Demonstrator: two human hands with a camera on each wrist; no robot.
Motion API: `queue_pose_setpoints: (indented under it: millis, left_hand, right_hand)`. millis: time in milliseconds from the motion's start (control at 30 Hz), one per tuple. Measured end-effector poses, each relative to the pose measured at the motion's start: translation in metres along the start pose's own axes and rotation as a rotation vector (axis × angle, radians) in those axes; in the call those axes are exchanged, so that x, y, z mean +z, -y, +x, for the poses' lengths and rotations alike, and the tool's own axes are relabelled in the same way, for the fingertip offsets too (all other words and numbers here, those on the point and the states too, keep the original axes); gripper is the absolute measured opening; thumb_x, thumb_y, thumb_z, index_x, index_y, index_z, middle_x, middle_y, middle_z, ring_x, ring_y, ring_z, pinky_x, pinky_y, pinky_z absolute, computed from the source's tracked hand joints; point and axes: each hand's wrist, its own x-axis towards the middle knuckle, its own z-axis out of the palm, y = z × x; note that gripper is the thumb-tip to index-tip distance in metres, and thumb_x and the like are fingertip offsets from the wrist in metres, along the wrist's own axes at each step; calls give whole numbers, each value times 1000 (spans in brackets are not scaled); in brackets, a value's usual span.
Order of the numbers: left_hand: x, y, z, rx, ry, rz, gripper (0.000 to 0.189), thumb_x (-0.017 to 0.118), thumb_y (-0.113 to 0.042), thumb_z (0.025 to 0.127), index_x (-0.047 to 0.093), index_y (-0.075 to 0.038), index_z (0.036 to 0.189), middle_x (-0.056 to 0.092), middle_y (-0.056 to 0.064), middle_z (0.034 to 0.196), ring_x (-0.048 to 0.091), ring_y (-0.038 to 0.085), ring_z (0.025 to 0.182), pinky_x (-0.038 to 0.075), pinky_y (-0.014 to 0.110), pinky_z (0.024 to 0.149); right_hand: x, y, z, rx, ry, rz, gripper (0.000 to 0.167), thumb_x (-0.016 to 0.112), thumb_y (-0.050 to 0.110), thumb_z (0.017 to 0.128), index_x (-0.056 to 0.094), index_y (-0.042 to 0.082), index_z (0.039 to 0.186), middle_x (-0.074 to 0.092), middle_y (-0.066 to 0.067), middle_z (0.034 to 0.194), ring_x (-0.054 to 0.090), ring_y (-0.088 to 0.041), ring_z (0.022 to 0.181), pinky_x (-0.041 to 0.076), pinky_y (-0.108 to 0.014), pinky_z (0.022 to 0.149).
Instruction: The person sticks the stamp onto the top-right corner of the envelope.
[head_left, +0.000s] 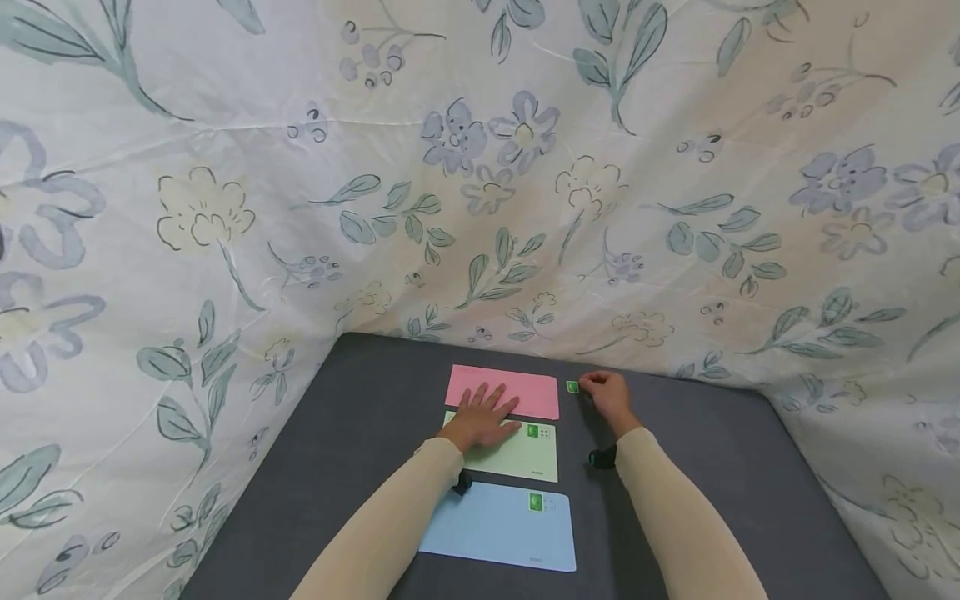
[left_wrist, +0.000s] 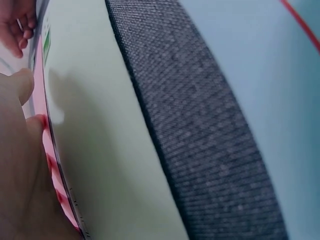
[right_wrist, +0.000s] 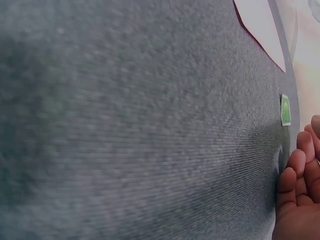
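My left hand [head_left: 480, 419] lies flat with fingers spread, its palm over the light green envelope [head_left: 517, 457] and its fingertips on the pink envelope [head_left: 540, 393]. To the right of the pink envelope is a small green stamp [head_left: 572, 387] with a pale border. My right hand [head_left: 609, 394] has curled fingers, their tips right at the stamp's right edge in the head view. In the right wrist view the stamp [right_wrist: 285, 111] shows just past the bent fingers [right_wrist: 297, 162]. I cannot tell whether they pinch it.
A light blue envelope [head_left: 502, 525] lies nearest, partly under the left forearm. Green stamps sit at the upper right of the blue [head_left: 536, 502] and light green envelopes. All rest on a dark table [head_left: 375, 417]. A floral curtain [head_left: 525, 208] rises behind and beside it.
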Motion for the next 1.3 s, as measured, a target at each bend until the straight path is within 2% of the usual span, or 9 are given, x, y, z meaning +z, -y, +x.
queue_pose_setpoints:
  millis: [133, 167, 367, 433, 533, 700, 900, 1067, 1300]
  left_hand:
    - [-6, -5, -7, 5, -9, 8, 68, 34, -63, 113, 28, -34, 174, 14, 2, 182, 5, 35, 167, 4, 60, 131]
    - [-3, -3, -4, 5, -20, 7, 68, 35, -63, 112, 30, -34, 173, 16, 1, 181, 7, 35, 166, 6, 60, 131]
    - [13, 4, 14, -2, 1, -28, 69, 35, -64, 112, 25, -36, 174, 8, -1, 183, -2, 33, 167, -4, 60, 130]
    - [14, 4, 15, -4, 11, -24, 70, 34, -65, 112, 23, -36, 175, 5, -1, 183, -6, 32, 167, -7, 60, 129]
    - [11, 2, 13, -8, 12, -12, 70, 34, -66, 112, 24, -37, 174, 7, -1, 183, -4, 32, 167, -5, 60, 130]
    - [-3, -4, -2, -4, 5, 10, 68, 33, -64, 112, 27, -35, 174, 11, 0, 182, 3, 33, 167, 2, 60, 131]
    - [-9, -7, -13, 6, -24, 37, 68, 32, -64, 113, 30, -33, 174, 16, 2, 181, 9, 35, 166, 8, 61, 131]
    - [-9, -7, -11, -2, -22, 20, 68, 33, -63, 113, 30, -33, 173, 16, 2, 182, 8, 34, 166, 7, 60, 131]
    - [1, 0, -1, -21, -24, -16, 67, 34, -64, 112, 30, -37, 173, 15, -1, 182, 5, 33, 167, 2, 59, 131]
  right_hand:
    - [-1, -4, 8, 17, 15, -16, 27, 68, 18, 109, 75, -3, 124, 70, -22, 124, 61, -35, 106, 53, -47, 92]
    - [-1, -4, 9, 21, 15, -19, 26, 68, 18, 109, 76, -3, 123, 70, -22, 123, 61, -35, 106, 53, -47, 92]
    - [-2, -4, 14, 41, 25, -41, 24, 69, 17, 109, 77, -3, 120, 71, -22, 120, 62, -35, 104, 53, -47, 91]
    - [-2, -4, 17, 40, 22, -57, 24, 69, 16, 108, 77, -4, 120, 71, -22, 119, 63, -35, 104, 54, -47, 91]
    - [0, -4, 20, 44, 12, -82, 24, 70, 17, 108, 78, -4, 118, 72, -22, 118, 63, -35, 103, 53, -48, 91]
    - [4, -4, 21, 62, 7, -113, 25, 71, 18, 107, 79, -4, 116, 73, -21, 115, 61, -34, 101, 53, -47, 89]
    - [7, 0, 19, 51, -1, -155, 25, 72, 18, 106, 79, -5, 114, 74, -21, 113, 62, -35, 98, 53, -48, 87]
    - [8, 5, 17, 39, 5, -199, 25, 73, 19, 105, 79, -4, 111, 75, -21, 111, 63, -34, 96, 53, -46, 85]
    - [10, 13, 16, -5, 15, -292, 24, 76, 20, 102, 80, -3, 105, 76, -15, 99, 63, -30, 88, 49, -40, 76]
